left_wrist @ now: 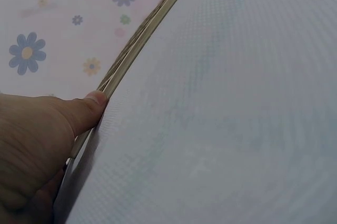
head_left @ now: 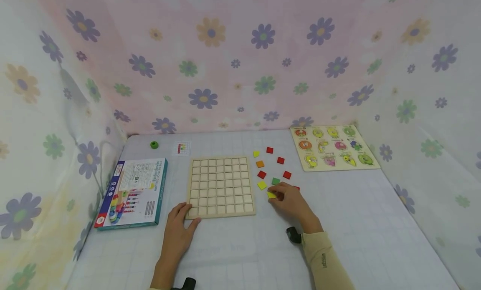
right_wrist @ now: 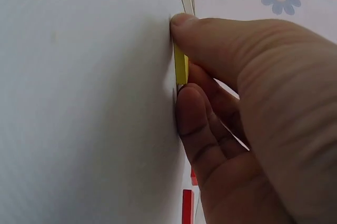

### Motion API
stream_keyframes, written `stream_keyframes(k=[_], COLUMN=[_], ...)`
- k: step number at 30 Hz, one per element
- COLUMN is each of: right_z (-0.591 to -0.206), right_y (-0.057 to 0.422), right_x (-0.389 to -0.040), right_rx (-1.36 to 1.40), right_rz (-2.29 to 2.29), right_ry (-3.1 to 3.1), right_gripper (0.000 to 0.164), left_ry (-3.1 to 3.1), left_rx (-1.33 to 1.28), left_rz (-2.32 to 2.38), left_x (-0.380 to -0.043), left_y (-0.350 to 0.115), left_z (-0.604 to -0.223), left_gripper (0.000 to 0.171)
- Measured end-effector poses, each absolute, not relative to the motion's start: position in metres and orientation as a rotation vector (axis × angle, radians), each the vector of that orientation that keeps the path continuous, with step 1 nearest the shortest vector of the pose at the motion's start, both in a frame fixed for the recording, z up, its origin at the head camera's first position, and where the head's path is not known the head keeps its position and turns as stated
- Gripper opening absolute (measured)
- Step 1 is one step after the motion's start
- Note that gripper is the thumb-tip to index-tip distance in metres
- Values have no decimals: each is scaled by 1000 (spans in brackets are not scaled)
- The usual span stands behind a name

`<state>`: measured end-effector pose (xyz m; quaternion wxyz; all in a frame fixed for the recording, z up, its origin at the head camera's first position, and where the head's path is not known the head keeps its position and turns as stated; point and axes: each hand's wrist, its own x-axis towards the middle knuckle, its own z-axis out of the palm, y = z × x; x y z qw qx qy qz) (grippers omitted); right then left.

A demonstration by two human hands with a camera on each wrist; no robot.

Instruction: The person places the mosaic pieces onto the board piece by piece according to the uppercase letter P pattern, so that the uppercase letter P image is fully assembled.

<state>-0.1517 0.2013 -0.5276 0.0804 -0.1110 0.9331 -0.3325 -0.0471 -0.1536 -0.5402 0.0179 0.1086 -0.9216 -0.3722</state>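
Flower-printed fabric (head_left: 240,64) walls in the back and both sides of a desk (head_left: 233,256) with a pale covering. At the far right lies a fruit puzzle board (head_left: 330,158); at the left, a flat toy box (head_left: 144,198) with colourful pieces pictured on its lid. Between them sits a square-celled wooden grid board (head_left: 221,186), its cells bare.

The person's left hand (head_left: 177,233) rests at the grid board's near left corner, its grip spread, the thumb touching the near edge. The right hand (head_left: 294,204), sleeved in beige, is just beyond the board's right side, its grip pinching a yellow tile (head_left: 271,195) between thumb and fingers, low at the desk; whether the tile touches the surface cannot be told.

Behind the grid board is a printed pattern card (head_left: 182,148), with a green bead (head_left: 154,145) to its left. Scattered right of the board are red tiles (head_left: 280,160), one partly hidden by the right hand, two more yellow tiles (head_left: 262,185), an orange tile (head_left: 260,164) and a green tile (head_left: 276,181).
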Motion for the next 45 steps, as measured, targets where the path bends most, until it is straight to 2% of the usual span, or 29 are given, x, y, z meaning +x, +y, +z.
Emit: stream_keyframes(k=[7, 21, 31, 45], right_z=[-527, -527, -516, -494], right_y=[195, 195, 188, 168], right_x=[-151, -153, -152, -168], right_rx=[-354, -303, -266, -408], right_rz=[-914, -854, -959, -1051], right_ry=[2819, 2851, 2903, 2983], right_gripper=[23, 18, 22, 24], left_ry=[-2864, -2863, -2865, -2849], left_rx=[339, 331, 333, 324], left_rz=[-1141, -1165, -1139, -1141], left_x=[-46, -49, -48, -47], left_y=[-154, -153, -153, -155], left_z=[-543, -541, -544, -545], left_gripper=[58, 58, 59, 57])
